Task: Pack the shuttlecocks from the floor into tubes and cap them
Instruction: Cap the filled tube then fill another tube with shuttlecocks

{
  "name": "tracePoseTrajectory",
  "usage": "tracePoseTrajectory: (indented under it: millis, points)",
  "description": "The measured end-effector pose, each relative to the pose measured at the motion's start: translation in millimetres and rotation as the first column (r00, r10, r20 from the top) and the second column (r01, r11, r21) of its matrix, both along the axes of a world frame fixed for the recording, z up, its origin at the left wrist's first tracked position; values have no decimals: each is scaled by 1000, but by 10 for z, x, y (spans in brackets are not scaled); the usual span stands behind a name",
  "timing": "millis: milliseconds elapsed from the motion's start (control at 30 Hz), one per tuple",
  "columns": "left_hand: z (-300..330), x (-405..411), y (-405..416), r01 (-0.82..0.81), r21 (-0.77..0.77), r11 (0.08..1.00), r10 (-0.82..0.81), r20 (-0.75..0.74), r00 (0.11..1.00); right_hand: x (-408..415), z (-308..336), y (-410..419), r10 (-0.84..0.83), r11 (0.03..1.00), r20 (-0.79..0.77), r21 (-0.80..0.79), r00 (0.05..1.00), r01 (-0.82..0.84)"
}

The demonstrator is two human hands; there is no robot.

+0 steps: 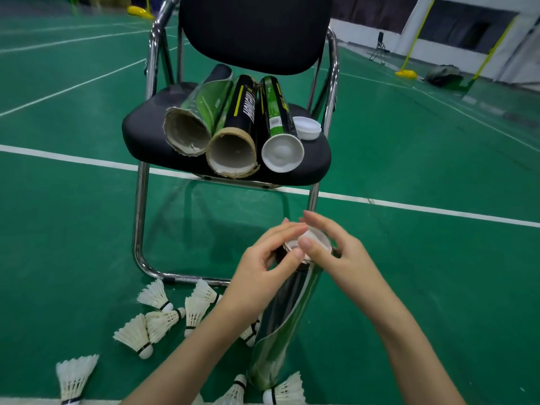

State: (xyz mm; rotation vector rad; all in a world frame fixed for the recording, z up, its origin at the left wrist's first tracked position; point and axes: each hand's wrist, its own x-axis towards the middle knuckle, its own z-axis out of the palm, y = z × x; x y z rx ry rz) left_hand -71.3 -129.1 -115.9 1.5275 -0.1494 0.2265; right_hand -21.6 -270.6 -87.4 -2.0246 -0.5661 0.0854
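A dark glossy shuttlecock tube (285,325) stands upright on the green floor, white feathers showing in its open top (317,239). My left hand (263,267) grips the tube just under its rim. My right hand (330,247) sits at the rim, thumb pressing on the feathers, other fingers straight. Several white shuttlecocks (159,320) lie scattered on the floor to the left and by the tube's foot. On the chair seat lie two open tubes (233,150), one capped tube (282,154) and a loose white cap (306,127).
A black folding chair (140,130) with chrome legs stands directly ahead, its lower bar close to my hands. White court lines cross the floor. Yellow net-post bases and a dark bag lie far behind at right.
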Motion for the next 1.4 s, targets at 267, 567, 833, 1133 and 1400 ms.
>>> tracePoseTrajectory:
  millis: [267,567,833,1133,1400]
  points:
    - [20,-80,76,8,-25,1000,-8,-18,1000,-63,-25,91,25,990,199,-140,980,3]
    - [45,-140,52,48,63,997,-44,-60,997,-94,194,-131,0,977,-88,-210,996,-19]
    - [277,-217,111,8,137,991,25,-237,971,-363,288,-188,47,997,-521,79,852,-7]
    - [511,-517,-24,40,-147,988,-111,-516,849,-652,234,-254,-24,878,-671,340,741,337]
    - [1231,-632,-163,101,-212,972,-165,-312,935,-986,1059,-408,-135,843,-382,440,914,308]
